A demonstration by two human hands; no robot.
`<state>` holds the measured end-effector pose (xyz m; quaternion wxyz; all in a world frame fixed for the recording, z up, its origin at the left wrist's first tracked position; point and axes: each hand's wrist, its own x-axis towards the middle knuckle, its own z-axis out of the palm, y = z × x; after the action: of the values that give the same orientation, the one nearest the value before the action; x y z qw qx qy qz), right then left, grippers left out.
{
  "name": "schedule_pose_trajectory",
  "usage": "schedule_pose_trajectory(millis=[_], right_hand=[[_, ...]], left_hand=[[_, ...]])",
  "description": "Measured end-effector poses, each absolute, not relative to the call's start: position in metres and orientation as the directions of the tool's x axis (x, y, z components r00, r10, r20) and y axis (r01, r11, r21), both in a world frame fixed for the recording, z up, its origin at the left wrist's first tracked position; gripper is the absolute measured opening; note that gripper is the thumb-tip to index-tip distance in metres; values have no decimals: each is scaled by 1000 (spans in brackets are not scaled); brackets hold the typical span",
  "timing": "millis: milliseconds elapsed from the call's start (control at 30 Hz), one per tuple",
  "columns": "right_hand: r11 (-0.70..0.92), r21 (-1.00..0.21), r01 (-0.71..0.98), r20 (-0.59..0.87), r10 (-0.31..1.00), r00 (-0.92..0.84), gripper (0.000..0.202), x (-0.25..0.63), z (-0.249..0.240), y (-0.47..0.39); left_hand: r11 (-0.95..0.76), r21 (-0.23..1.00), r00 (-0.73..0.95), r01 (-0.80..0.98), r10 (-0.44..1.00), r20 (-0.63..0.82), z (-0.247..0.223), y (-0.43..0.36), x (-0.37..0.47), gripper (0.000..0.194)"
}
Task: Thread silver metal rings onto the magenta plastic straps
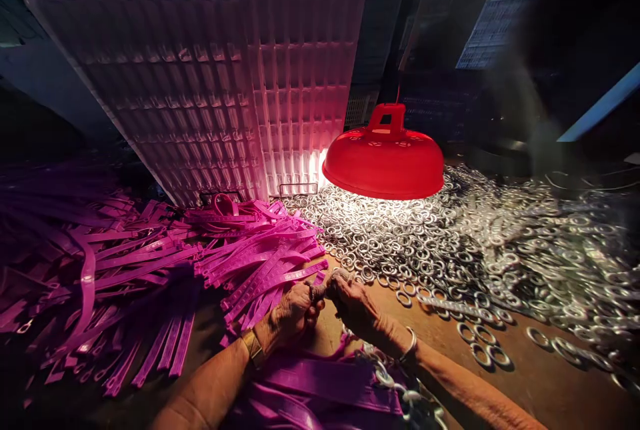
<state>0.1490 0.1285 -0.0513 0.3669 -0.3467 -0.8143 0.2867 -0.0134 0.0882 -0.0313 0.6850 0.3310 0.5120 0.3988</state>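
My left hand [295, 310] and my right hand [353, 300] meet in front of me, their fingers closed in pinches close together. Greyish coverings wrap some fingertips. Whatever lies between the fingers is hidden. Just beyond them is a short purple strap end [319, 275], and I cannot tell whether it is held. A heap of flat purple straps [265, 250] lies beyond and left of my left hand. Loose silvery rings [400, 237] spread beyond my right hand. Below my wrists are more purple straps [325, 383], with a cluster of rings [387, 377] beside them.
A red lamp shade [385, 163] hangs low over the rings, lighting them. Two ribbed translucent panels [200, 97] stand upright behind the straps. Another mass of purple straps [115, 270] covers the left side. Brown tabletop [425, 337] shows near my right forearm.
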Motion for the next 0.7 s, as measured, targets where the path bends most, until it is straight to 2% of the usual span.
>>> schedule_pose_trajectory(millis=[67,167,233,300,367,467,567,700], right_hand=[[519,-806,284,364,814,-454,5,149,-43,131],[202,-978,57,168,916,-364,21,155,-22,140],[-33,-988,-151,22,936,-352,35,162,-7,147],[-152,-947,-282,-45,935,-352,45,168,2,149],[-177,-939,-294,-66,934,-351,49,172,1,147],[-166,-969,-183,-94,934,-345,45,170,-12,135],[-78,-994,-82,-46,940,-337,33,164,-22,123],[26,-1000,18,18,941,-337,26,160,-14,114]], left_hand=[[413,878,147,-241,910,-387,-33,83,-14,36],[275,936,116,-218,960,-255,-38,76,-15,40],[229,959,92,-166,972,-216,-41,75,-15,38],[232,961,70,-149,972,-223,-43,76,-13,37],[274,949,64,-157,961,-268,-42,79,-11,38],[304,937,90,-171,952,-292,-32,82,-4,35],[285,936,110,-206,957,-268,-13,81,4,35],[343,921,117,-184,938,-326,5,77,12,39]])
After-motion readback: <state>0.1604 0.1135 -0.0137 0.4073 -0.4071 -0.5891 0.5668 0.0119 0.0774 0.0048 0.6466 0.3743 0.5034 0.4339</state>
